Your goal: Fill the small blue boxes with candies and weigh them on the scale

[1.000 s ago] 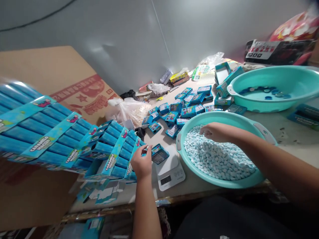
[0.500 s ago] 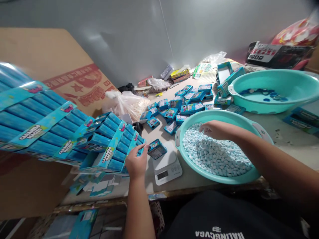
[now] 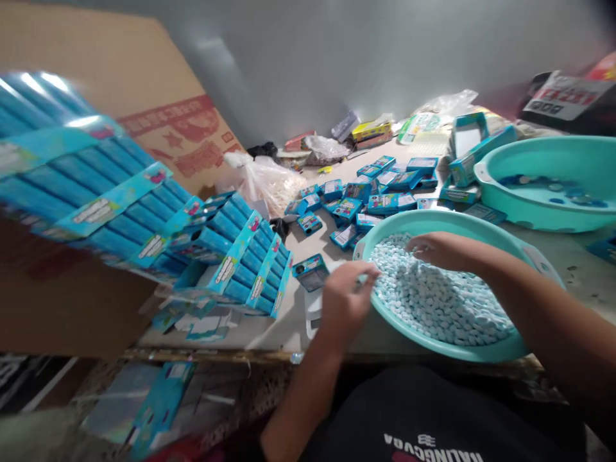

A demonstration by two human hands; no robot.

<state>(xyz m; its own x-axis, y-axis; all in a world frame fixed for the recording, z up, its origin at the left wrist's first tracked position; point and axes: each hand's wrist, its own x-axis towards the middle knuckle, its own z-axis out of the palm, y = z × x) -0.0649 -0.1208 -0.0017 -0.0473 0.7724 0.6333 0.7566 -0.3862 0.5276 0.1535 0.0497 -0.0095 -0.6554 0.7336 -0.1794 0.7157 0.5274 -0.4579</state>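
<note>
A turquoise basin (image 3: 462,221) holds a heap of small pale blue and white candies (image 3: 433,308). My right hand (image 3: 436,249) is over the heap, fingers curled down and closed at the candies; what they hold is hidden. My left hand (image 3: 349,292) is at the basin's left rim with thumb and fingertips pinched together. Anything between those tips is too small to make out. Just left of it, a small blue candy box (image 3: 312,272) rests tilted on a white digital scale (image 3: 312,314), which my left hand and wrist partly cover.
Stacked display trays of blue boxes (image 3: 129,212) lean at the left before a large cardboard carton (image 3: 158,70). Several loose blue boxes (image 3: 370,192) lie behind the scale. A second turquoise basin (image 3: 543,215) with dark blue round pieces stands at the right, beside empty display trays (image 3: 469,144).
My left hand has moved right, from the box on the scale to the basin's rim. My right hand stays over the candies. The camera view has turned somewhat to the left.
</note>
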